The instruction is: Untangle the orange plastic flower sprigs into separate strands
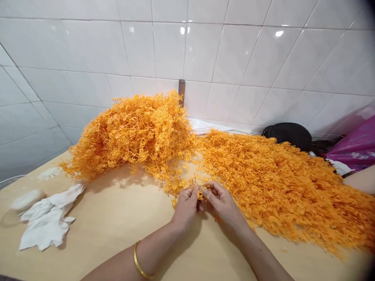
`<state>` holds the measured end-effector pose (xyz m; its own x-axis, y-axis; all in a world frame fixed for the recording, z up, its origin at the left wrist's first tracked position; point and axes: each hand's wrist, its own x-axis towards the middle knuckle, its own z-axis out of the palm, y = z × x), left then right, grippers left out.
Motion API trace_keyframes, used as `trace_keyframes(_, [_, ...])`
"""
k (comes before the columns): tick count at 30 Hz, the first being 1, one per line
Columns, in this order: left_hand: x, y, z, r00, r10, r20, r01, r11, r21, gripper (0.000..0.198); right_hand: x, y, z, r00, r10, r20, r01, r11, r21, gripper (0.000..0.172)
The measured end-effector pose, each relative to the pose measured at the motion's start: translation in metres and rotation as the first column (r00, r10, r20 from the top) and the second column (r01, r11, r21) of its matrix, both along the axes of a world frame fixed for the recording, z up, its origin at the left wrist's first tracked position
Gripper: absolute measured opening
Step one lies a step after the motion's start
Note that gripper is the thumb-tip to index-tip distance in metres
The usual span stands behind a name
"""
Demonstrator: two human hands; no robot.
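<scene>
Between my two hands, just above the tabletop, is a small orange plastic piece [201,194] with thin stems and round openings. My left hand [187,203] pinches it from the left with thumb and forefinger. From the other side, my right hand [221,201] grips it, its fingers curled. Behind the hands rises a tall heap of similar orange pieces [137,132], tangled together. A wider, lower pile of orange pieces [281,183] spreads to the right, close to my right hand. The fingertips hide part of the held piece.
Crumpled white cloth [48,218] and a white rounded object [27,200] lie on the table [117,234] at left. A black case [288,136] and a purple bag [356,140] stand at back right. Another person's arm [361,180] shows at the right edge. A tiled wall [166,47] closes the back.
</scene>
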<state>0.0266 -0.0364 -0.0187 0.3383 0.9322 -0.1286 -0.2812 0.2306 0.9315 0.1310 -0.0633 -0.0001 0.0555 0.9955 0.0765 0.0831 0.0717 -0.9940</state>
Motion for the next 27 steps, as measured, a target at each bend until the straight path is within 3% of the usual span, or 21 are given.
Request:
trace_keyframes(2, [0.001,0.000,-0.001,1.000,-0.013,-0.023,0.013,0.999,0.032,0.046,-0.002,-0.001,-0.001,0.998,0.021,0.063,-0.022,1.000,0.016,0.023])
trace_keyframes(6, [0.003,0.000,-0.003,0.999,-0.032,-0.007,0.032,0.999,0.017,0.042,-0.003,-0.001,-0.005,0.962,-0.189,0.195,0.173,0.980,0.095,0.027])
trace_keyframes(9, [0.003,-0.003,-0.001,1.000,-0.008,0.004,0.008,1.000,-0.006,0.040,0.007,0.003,-0.006,0.945,-0.320,0.068,0.315,0.946,0.078,0.027])
trace_keyframes(12, [0.001,-0.006,0.000,1.000,0.016,-0.017,-0.017,0.998,-0.056,0.040,0.028,0.008,-0.003,0.835,-0.527,-0.156,0.541,0.838,0.067,0.028])
trace_keyframes(14, [0.001,-0.008,0.001,0.999,0.001,-0.041,-0.004,0.997,-0.073,0.041,0.039,0.010,-0.002,0.805,-0.583,-0.114,0.592,0.802,0.077,0.023])
trace_keyframes(16, [0.002,-0.009,0.002,0.996,-0.015,-0.085,0.010,0.999,-0.054,0.042,0.043,0.009,-0.001,0.808,-0.577,0.114,0.560,0.814,0.154,0.015])
trace_keyframes(18, [0.004,-0.010,0.003,0.990,-0.026,-0.138,0.023,0.999,-0.025,0.041,0.039,0.006,0.002,0.744,-0.574,0.343,0.498,0.818,0.288,0.020])
trace_keyframes(21, [0.006,-0.010,0.003,0.978,-0.047,-0.202,0.047,0.999,-0.007,0.041,0.028,-0.002,0.010,0.679,-0.582,0.447,0.400,0.804,0.440,0.017])
trace_keyframes(25, [0.006,-0.010,0.002,0.974,-0.076,-0.214,0.091,0.994,0.063,0.043,0.014,-0.010,0.019,0.835,-0.337,0.435,0.186,0.917,0.354,0.017])
trace_keyframes(27, [0.006,-0.009,0.002,0.979,-0.090,-0.184,0.107,0.991,0.081,0.041,0.009,-0.012,0.019,0.868,-0.205,0.453,0.076,0.955,0.286,0.016])
